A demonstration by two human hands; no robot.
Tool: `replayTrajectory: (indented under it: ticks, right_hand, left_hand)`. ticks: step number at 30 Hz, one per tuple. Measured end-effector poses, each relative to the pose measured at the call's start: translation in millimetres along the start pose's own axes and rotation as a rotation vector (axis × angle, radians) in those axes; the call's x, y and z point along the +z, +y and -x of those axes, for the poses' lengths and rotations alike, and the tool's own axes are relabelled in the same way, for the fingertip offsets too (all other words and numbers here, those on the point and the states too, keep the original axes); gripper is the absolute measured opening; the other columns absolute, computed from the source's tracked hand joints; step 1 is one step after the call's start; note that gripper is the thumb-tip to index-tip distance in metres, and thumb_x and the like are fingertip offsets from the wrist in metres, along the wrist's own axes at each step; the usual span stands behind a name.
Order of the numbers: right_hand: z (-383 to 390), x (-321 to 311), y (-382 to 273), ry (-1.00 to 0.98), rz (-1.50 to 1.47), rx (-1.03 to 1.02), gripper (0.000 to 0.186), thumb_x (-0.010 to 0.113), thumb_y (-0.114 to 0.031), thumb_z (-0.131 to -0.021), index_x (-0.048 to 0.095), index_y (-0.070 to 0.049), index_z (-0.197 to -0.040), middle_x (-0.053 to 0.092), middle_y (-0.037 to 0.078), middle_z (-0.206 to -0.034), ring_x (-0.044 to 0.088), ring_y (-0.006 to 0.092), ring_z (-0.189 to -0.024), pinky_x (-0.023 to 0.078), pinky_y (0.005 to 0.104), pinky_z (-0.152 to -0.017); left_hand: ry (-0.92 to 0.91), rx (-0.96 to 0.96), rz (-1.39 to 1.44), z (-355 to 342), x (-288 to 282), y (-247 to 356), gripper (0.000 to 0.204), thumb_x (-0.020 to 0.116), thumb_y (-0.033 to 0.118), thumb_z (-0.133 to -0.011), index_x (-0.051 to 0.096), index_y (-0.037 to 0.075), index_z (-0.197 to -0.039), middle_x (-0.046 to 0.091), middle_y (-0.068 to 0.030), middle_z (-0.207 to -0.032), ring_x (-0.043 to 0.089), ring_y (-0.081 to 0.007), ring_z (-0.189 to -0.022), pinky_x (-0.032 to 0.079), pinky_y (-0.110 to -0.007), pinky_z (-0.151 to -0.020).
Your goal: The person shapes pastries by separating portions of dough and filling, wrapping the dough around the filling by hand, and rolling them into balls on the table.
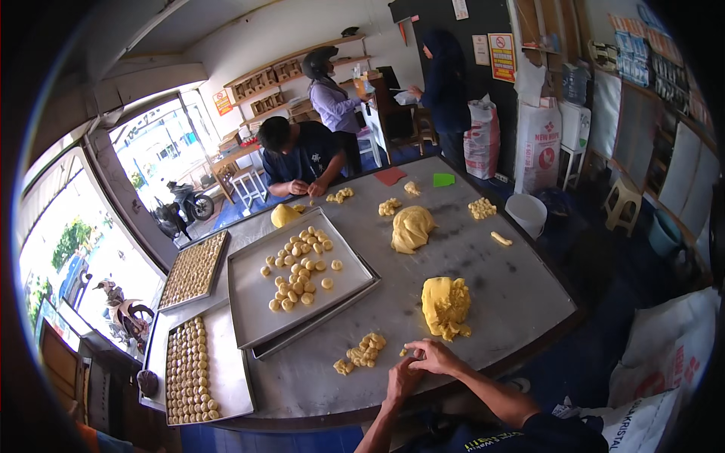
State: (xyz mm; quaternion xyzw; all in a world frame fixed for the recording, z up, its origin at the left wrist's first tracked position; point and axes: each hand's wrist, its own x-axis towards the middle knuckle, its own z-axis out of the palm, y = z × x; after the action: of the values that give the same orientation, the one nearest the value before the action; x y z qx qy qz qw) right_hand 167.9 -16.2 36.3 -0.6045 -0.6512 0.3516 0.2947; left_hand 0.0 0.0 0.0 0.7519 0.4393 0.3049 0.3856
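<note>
My left hand [405, 375] and my right hand [432, 356] meet near the front of the steel table, fingers curled together over something small I cannot make out. A tiny dough bit [404, 352] lies by their fingertips. Just beyond them is a large rough mound of yellow dough [445, 306], and to their left sit small dough lumps [361, 352]. Farther back rests a smoother dough mound [411, 229], with a short dough roll [501, 238] to its right.
The steel table [521, 294] holds trays of round pieces [189, 366], an upper tray [249, 317], and red [390, 176] and green scrapers [443, 180]. A co-worker [298, 158] works across it; two people stand behind. A white bucket [526, 214] and sacks [657, 355] are rightward.
</note>
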Motion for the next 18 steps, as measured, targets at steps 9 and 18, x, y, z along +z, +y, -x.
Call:
replayTrajectory:
  ticks: [9,18]
  right_hand:
    - [5,-23,5,0.608,0.49,-0.088,0.065,0.077,-0.009,-0.083,0.054,0.001,-0.143,0.056,0.025,-0.14,0.055,0.0424,-0.128,0.046,0.0452,-0.109]
    - [2,-21,60,0.668,0.563,-0.058,0.061,0.08,-0.018,-0.083,0.055,0.005,-0.133,0.056,0.027,-0.135,0.056,0.0432,-0.125,0.049,0.0465,-0.106]
  left_hand:
    - [0.077,-0.133,0.235,14,-12,-40,0.031,0.061,0.031,-0.103,0.073,0.003,-0.106,0.073,-0.0117,-0.08,0.072,-0.0236,-0.075,0.054,-0.037,-0.069]
    - [0.025,-0.196,0.928,3,-20,-8,0.032,0.045,0.036,-0.113,0.052,0.005,-0.119,0.052,0.0002,-0.086,0.038,-0.0071,-0.064,0.036,-0.025,-0.058]
